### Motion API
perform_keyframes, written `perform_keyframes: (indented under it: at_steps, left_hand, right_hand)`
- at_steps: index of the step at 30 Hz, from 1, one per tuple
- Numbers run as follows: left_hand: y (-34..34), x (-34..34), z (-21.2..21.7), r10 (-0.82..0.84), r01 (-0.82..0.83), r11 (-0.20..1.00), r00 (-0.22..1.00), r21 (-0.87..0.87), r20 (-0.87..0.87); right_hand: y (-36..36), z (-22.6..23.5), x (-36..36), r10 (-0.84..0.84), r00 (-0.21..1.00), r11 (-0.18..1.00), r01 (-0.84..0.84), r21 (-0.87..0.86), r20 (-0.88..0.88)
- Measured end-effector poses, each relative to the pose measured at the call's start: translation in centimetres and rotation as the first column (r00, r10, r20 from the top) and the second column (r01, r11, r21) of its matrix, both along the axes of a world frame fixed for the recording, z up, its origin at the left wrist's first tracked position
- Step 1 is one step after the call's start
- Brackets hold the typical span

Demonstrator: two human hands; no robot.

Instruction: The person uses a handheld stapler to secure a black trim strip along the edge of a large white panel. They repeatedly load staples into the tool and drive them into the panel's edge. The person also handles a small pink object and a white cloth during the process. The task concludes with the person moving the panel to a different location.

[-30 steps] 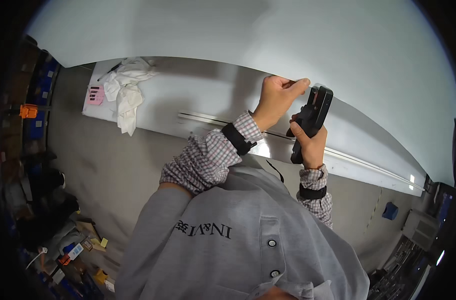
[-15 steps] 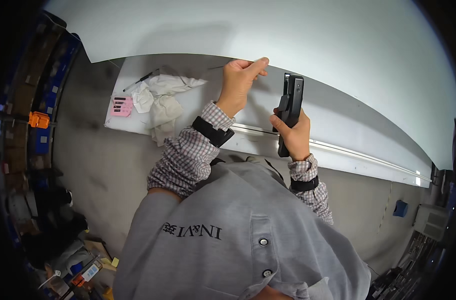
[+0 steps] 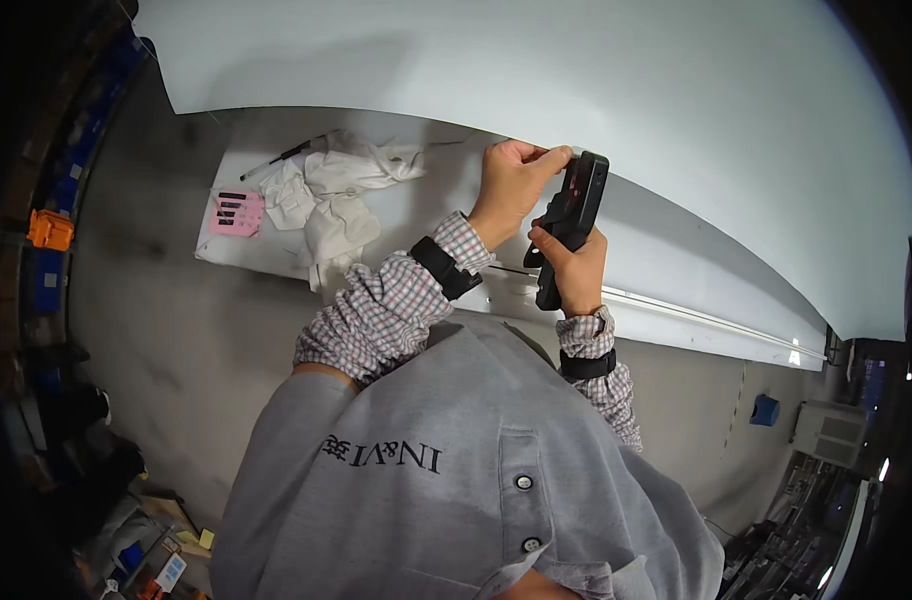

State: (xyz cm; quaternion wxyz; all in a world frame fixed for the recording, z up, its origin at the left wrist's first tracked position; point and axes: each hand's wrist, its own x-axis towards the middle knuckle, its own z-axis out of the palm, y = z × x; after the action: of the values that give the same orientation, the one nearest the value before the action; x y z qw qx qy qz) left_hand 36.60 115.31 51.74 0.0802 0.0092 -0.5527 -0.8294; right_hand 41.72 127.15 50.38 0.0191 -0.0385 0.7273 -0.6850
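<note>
Black handheld tool (image 3: 576,205) sits in my right hand (image 3: 578,275), fingers wrapped round its near part, its far end by the near edge of the large pale sheet (image 3: 626,70); my left hand (image 3: 516,190) is narrowed beside that end, though I cannot tell what it pinches, and crumpled white cloths (image 3: 341,220) lie farther left

The right hand (image 3: 579,275) grips a black handheld device (image 3: 583,195) beside the left hand (image 3: 514,190).
</note>
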Motion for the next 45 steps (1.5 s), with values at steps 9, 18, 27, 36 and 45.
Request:
perform_keyframes:
  at_steps: [9, 18, 27, 36, 45]
  left_hand:
    - [0.4, 0.6, 0.3, 0.102, -0.103, 0.995, 0.993, -0.01, -0.057]
    - [-4.7, 0.1, 0.5, 0.079, -0.082, 0.996, 0.994, 0.033, 0.073]
    - [-14.2, 2.4, 7.7, 0.21, -0.209, 0.976, 0.977, 0.056, -0.015]
    - [-11.3, 4.1, 14.3, 0.058, -0.059, 0.998, 0.998, 0.027, 0.024]
    - [-11.3, 4.1, 13.5, 0.029, -0.026, 0.991, 0.999, 0.132, -0.023]
  right_hand:
    - [-0.3, 0.0, -0.1, -0.001, 0.997, 1.0, -0.001, 0.025, 0.083]
    - [-1.1, 0.5, -0.2, 0.101, 0.995, 0.991, -0.102, 0.081, 0.019]
    - [-6.8, 6.4, 2.0, 0.165, 0.986, 0.981, -0.162, 0.105, -0.022]
    - [-10.0, 13.7, 2.8, 0.086, 0.996, 0.995, -0.087, -0.052, -0.018]
    - [-11.0, 13.1, 2.9, 0.076, 0.997, 0.997, -0.077, 0.004, 0.027]
